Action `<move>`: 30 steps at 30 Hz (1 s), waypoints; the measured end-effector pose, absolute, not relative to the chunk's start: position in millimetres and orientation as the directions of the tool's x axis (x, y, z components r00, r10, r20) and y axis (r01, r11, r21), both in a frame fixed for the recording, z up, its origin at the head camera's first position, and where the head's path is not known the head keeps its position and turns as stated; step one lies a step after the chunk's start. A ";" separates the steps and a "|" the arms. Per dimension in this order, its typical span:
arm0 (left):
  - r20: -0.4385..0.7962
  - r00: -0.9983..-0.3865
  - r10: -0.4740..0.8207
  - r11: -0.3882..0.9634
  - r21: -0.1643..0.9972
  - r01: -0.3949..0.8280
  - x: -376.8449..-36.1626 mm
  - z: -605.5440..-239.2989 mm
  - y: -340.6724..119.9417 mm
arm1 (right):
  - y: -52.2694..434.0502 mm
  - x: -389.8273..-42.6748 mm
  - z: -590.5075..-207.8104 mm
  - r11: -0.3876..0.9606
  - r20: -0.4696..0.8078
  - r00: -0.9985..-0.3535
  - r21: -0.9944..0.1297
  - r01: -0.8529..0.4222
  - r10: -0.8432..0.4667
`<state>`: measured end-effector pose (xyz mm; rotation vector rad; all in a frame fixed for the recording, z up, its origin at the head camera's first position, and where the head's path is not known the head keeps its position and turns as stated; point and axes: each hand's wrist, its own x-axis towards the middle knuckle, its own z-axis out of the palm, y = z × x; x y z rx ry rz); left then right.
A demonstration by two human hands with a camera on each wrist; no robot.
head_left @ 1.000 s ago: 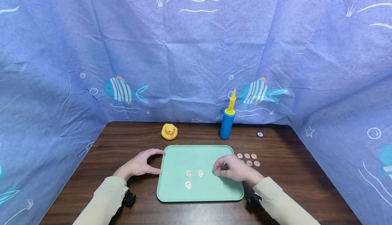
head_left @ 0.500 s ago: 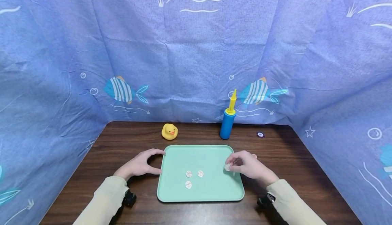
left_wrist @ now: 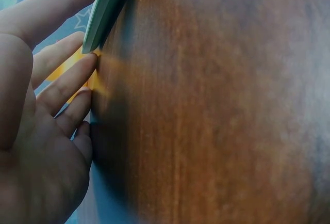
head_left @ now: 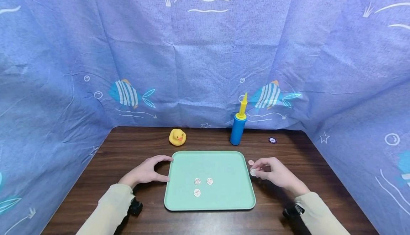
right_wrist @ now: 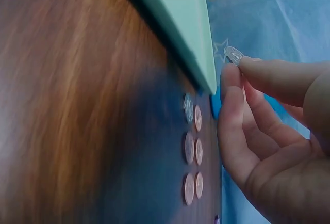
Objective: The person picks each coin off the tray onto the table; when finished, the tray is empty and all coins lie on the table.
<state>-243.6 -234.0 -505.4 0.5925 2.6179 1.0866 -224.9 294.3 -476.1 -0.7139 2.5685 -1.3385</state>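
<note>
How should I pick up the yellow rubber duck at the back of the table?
Take the rubber duck by its round body, probably from above, thumb on one flank and fingers on the other. It sits upright on the table with free space around it, and the body is wider than the head, so the grip should sit better there.

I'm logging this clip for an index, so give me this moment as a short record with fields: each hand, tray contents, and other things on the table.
left hand: rests on the table, fingers and thumb touching the left edge of the tray
right hand: right of the tray, pinches a silver coin above the table
on tray: three silver coins
beside tray: copper coins in two rows on the table
behind tray: duck, blue pump, small dark disc
</note>
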 end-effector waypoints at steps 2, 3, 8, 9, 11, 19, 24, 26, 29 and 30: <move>-0.068 -0.887 0.456 0.640 0.718 0.274 -243.6 -505.6 -234.1 | 297.6 -223.2 -477.2 0.491 0.070 -0.881 -0.808 -0.325 -0.468; -0.068 -0.887 0.456 0.640 0.717 0.274 -243.6 -505.8 -234.3 | 298.8 -222.6 -477.8 0.494 0.066 -0.885 -0.809 -0.318 -0.461; -0.070 -0.887 0.456 0.637 0.722 0.271 -243.2 -505.5 -234.7 | 302.5 -220.3 -483.0 0.504 0.065 -0.886 -0.803 -0.320 -0.459; -0.069 -0.887 0.456 0.637 0.722 0.271 -243.2 -505.6 -234.8 | 302.7 -220.1 -484.3 0.508 0.070 -0.884 -0.796 -0.328 -0.462; -0.070 -0.887 0.456 0.636 0.723 0.270 -243.3 -505.5 -234.7 | 302.8 -219.9 -486.6 0.523 0.085 -0.877 -0.774 -0.357 -0.473; -0.080 -0.893 0.443 0.644 0.721 0.255 -243.5 -506.2 -234.1 | 299.1 -219.8 -490.4 0.621 0.138 -0.854 -0.630 -0.466 -0.501; -0.088 -0.894 0.439 0.642 0.726 0.244 -243.9 -506.5 -234.1 | 296.3 -218.7 -491.4 0.658 0.144 -0.855 -0.579 -0.480 -0.498; -0.086 -0.893 0.442 0.640 0.727 0.247 -243.9 -506.4 -234.1 | 296.0 -218.2 -491.7 0.667 0.148 -0.856 -0.566 -0.484 -0.496; -0.079 -0.889 0.451 0.637 0.726 0.258 -244.0 -506.3 -234.1 | 296.1 -218.0 -492.7 0.677 0.145 -0.857 -0.555 -0.484 -0.494; -0.076 -0.887 0.455 0.636 0.726 0.264 -244.2 -506.5 -234.1 | 296.1 -218.1 -493.0 0.679 0.144 -0.857 -0.552 -0.484 -0.494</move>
